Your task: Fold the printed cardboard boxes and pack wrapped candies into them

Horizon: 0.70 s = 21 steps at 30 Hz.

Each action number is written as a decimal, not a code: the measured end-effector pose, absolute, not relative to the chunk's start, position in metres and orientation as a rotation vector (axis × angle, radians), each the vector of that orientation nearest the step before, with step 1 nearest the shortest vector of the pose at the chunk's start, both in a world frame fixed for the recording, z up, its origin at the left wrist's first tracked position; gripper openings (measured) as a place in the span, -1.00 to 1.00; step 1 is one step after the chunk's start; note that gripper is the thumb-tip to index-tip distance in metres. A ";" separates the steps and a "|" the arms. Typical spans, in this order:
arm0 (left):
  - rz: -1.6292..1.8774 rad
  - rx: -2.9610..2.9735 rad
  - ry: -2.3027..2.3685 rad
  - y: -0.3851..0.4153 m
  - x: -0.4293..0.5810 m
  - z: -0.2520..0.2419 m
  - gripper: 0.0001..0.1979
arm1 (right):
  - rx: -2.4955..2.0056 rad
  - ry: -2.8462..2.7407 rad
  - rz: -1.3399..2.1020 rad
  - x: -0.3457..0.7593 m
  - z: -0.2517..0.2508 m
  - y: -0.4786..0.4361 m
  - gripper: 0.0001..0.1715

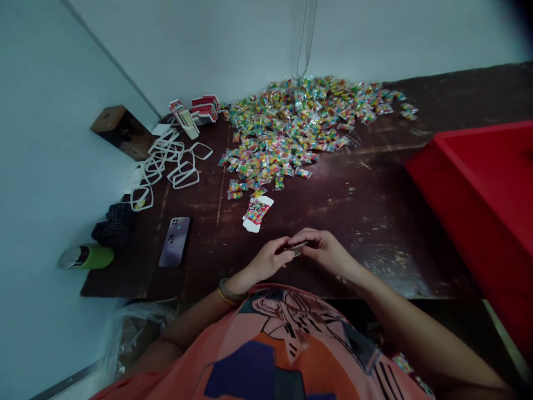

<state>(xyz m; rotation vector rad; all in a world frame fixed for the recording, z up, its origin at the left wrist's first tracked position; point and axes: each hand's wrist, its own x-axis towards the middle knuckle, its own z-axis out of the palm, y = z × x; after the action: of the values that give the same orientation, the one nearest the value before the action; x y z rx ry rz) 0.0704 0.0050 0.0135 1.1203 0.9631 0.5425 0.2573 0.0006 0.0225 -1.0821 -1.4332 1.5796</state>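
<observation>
Near the table's front edge, my left hand (270, 259) and my right hand (325, 250) meet around a small flat carton (298, 249). Its pale edge shows between my fingers, and most of it is hidden by them. Both hands are closed on it, thumbs towards me. Just beyond my left hand lies a flattened candy box (257, 212), printed red with bright colours and with white flaps. Behind that box spreads a big heap of small wrapped candies (287, 128) in clear packets, reaching back to the wall.
A red bin (462, 183) stands at the right. On the left are a phone (175, 242), a green bottle (96, 257), black cloth (113, 225), several white loops (183, 172), a wooden block (125, 132) and stacked red-and-white cartons (205, 109).
</observation>
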 end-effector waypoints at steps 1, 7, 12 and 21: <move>0.544 1.103 0.982 0.007 0.071 0.013 -0.67 | -1.068 -1.586 1.448 0.258 0.027 0.002 -0.80; 0.551 0.902 0.960 0.016 0.073 0.011 -0.61 | -0.951 -1.719 1.501 0.260 0.035 0.016 -0.70; 0.552 0.868 0.762 0.016 0.060 0.010 -0.58 | -1.063 -1.429 1.691 0.259 0.024 0.026 -0.71; 0.387 0.929 0.775 -0.002 0.068 0.000 -0.52 | -1.098 -1.856 1.090 0.267 0.007 -0.009 -0.65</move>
<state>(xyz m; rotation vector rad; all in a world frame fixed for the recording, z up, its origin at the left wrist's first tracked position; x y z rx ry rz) 0.0679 -0.0020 -0.0001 0.9287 0.7751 0.3870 0.2671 -0.0091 0.0067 -1.0984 -1.8561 1.0903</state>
